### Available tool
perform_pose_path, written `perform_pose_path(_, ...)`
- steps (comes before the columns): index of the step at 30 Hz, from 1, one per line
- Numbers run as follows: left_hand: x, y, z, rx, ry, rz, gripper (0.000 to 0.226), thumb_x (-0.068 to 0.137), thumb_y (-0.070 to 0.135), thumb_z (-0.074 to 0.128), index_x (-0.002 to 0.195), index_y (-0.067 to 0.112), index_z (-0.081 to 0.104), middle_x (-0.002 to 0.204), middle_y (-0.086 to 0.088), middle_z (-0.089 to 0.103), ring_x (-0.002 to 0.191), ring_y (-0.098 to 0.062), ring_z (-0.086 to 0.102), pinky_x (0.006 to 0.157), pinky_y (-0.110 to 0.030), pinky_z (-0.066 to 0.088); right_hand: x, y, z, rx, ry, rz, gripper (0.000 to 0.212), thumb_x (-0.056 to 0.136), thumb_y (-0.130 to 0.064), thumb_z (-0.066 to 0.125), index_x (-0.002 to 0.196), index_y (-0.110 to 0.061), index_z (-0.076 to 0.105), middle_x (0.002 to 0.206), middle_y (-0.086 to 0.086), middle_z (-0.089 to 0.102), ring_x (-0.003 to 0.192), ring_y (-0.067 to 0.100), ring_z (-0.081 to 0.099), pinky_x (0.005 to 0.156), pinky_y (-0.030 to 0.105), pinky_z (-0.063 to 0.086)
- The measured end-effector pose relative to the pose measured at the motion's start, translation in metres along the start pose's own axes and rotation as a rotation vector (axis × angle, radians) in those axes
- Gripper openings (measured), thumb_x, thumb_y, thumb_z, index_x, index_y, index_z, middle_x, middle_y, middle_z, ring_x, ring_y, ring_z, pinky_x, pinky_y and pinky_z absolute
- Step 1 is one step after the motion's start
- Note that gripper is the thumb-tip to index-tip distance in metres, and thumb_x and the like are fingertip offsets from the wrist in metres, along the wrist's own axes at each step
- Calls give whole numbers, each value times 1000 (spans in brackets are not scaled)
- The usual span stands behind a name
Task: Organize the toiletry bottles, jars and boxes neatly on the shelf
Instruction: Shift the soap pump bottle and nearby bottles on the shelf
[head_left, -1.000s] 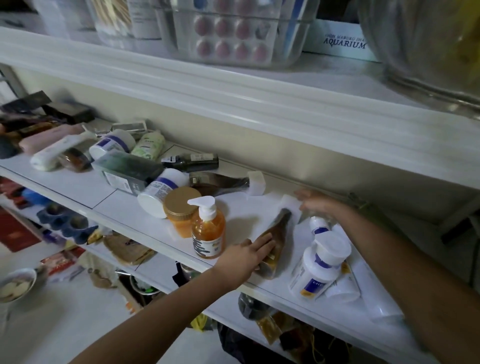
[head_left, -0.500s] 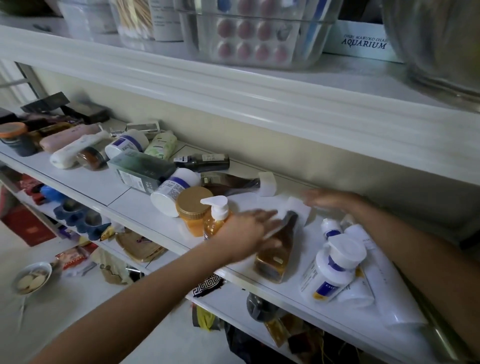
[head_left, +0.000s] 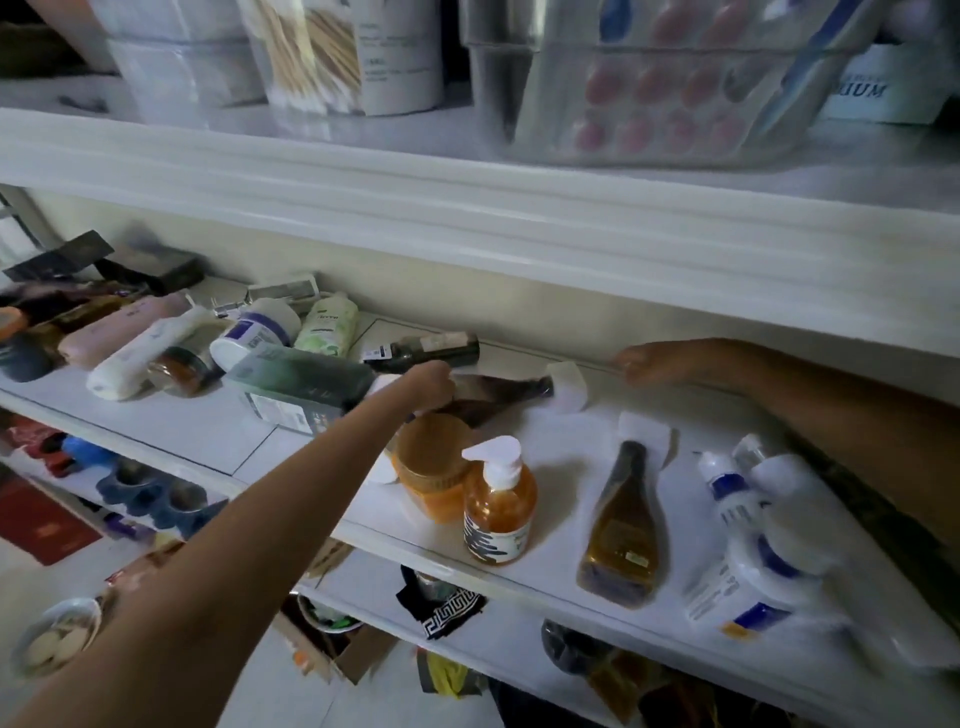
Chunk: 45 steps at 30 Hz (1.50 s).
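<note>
Currently the dark bottle lies between left hand and right hand.

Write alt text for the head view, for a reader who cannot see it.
A person's left hand reaches across a white shelf to a dark bottle lying on its side, while the right hand rests farther right at the back. An orange pump bottle and orange jar stand upright at the front; most other toiletries lie flat.

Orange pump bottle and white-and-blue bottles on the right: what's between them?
Head view: one amber bottle with a white cap, lying flat on the white shelf.
</note>
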<state>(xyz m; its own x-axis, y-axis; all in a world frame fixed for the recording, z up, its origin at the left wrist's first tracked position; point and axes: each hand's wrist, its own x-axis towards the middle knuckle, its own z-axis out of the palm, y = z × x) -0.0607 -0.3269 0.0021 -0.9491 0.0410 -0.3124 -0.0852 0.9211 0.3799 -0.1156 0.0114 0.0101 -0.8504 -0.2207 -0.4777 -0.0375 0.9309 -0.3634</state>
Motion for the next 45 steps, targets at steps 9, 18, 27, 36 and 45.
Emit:
perform_pose_path(9,39,-5,-4,93,-147,120,26,91,9,53,115,-2,56,102,-16,61,92,-29,61,81,-34,52,-22,-92,22,-173,-33,103,56,96,-17,50,146,-13,26,150,8,30,135,24,34,105,25,29)
perform_pose_path(18,44,-6,-3,98,-208,234,31,85,5,61,114,-5,56,108,-21,63,96,-33,65,85,-42,56,-17,-114,46,35,11,258,50,93,-33,52,140,-29,35,133,3,47,107,19,54,79,30,49)
perform_pose_path(27,53,-12,-1,-175,-319,234,21,88,-8,55,79,11,50,84,-10,58,84,-29,67,83,-40,57,9,-154,109,819,11,366,49,97,-26,48,137,0,36,136,22,49,116,33,56,98,46,48)
perform_pose_path(36,49,19,21,-416,-525,291,41,91,-14,42,130,-6,47,112,-27,63,89,-27,69,83,-32,57,-11,-138,120,924,254,508,13,95,2,40,86,1,50,66,13,56,57,17,55,38,16,45)
perform_pose_path(45,35,43,41,-390,-772,365,35,91,-13,33,114,-11,60,110,-25,66,101,-28,65,94,-40,52,-50,-113,112,522,199,524,34,88,2,48,122,3,54,84,3,54,73,15,55,65,24,48)
